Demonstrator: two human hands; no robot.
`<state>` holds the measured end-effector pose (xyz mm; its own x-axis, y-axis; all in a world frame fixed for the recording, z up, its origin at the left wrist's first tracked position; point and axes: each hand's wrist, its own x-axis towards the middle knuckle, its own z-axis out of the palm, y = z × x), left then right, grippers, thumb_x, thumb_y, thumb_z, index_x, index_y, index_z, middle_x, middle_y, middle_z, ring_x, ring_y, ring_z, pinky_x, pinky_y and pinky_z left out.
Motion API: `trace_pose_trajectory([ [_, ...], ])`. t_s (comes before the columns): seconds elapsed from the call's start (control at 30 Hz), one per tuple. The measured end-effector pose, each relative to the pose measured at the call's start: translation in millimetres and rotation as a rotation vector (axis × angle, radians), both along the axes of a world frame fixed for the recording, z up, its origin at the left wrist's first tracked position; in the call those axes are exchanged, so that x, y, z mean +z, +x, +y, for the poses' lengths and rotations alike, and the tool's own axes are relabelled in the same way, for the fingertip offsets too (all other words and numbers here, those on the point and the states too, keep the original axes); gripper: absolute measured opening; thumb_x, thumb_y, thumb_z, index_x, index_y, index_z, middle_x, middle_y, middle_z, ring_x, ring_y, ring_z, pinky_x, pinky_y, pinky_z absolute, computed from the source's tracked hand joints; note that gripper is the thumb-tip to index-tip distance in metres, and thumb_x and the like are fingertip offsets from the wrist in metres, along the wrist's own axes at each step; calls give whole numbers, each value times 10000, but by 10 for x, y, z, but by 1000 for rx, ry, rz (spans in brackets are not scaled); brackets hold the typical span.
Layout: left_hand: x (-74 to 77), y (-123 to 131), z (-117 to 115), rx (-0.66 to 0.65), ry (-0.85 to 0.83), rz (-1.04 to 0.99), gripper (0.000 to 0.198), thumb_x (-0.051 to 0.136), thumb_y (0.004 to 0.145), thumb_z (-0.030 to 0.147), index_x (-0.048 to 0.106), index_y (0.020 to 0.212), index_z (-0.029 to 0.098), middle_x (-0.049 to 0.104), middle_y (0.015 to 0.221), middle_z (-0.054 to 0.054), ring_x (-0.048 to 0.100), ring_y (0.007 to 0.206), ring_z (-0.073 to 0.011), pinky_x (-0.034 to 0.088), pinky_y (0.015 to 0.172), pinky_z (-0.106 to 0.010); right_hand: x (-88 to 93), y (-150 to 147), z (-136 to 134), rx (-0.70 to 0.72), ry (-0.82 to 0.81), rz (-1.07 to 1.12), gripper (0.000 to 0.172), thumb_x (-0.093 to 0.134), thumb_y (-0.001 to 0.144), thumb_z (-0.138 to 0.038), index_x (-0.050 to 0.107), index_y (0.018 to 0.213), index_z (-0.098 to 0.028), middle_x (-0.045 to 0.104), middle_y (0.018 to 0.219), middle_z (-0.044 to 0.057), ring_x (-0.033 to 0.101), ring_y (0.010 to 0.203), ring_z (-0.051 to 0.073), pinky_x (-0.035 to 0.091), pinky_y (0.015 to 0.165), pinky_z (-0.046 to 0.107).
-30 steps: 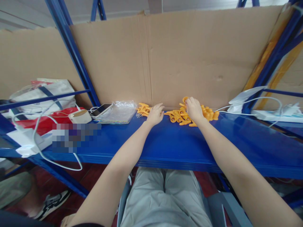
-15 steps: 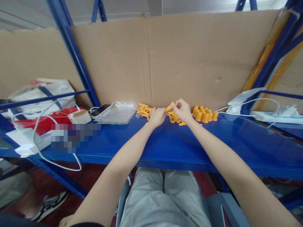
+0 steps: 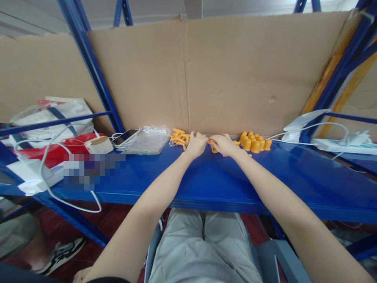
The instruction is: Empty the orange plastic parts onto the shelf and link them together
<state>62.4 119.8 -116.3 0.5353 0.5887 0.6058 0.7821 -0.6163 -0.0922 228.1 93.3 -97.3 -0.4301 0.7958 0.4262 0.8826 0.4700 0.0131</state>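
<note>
Small orange plastic parts lie along the back of a blue shelf (image 3: 206, 177), against a cardboard wall. My left hand (image 3: 196, 144) and my right hand (image 3: 223, 144) meet at the middle of the row, fingers curled and pinched on an orange part (image 3: 212, 140) between them. A loose pile of flat orange pieces (image 3: 178, 137) lies just left of my left hand. A cluster of upright orange caps (image 3: 255, 142) stands to the right of my right hand. A few orange parts are hidden under my fingers.
A clear plastic bag (image 3: 147, 140) and a phone (image 3: 125, 136) lie left of the parts. Further left are a cream charger (image 3: 99, 145), white cables, a red item and a white bag (image 3: 50, 118). A power strip (image 3: 341, 144) sits right. Another person's shoe (image 3: 66, 249) shows below left.
My right hand left the orange pile on the right with a part, carried it left and lowered it to meet my left hand. The cluster of caps is now uncovered.
</note>
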Motion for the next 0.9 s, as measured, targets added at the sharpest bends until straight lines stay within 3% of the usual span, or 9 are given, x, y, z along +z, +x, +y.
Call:
trace_pose_trajectory([
  [0.3,23,23,-10,-17,-33,97,266,476,900,129,719,993,182,762,989,-122,647,1022,-283,352,983,-488,16,26,20,-98,-152,-115,308,519,960,-195,618,1252,-185,680,1319,132,621,1227,273,411,900,364],
  [0.5,66,54,-49,17,-92,79,254,483,906,160,727,974,180,767,979,-122,668,998,-278,354,932,-446,110,2,-91,-114,-60,-163,224,580,924,-198,634,1141,-192,740,1160,130,659,1127,281,374,856,357],
  [0.9,79,-20,-74,41,-155,53,262,488,892,185,730,992,193,772,1027,-110,677,1026,-284,352,922,-433,81,-9,-98,-40,-78,-79,272,465,1001,-293,632,1192,-194,702,1267,129,616,1209,289,371,909,385],
])
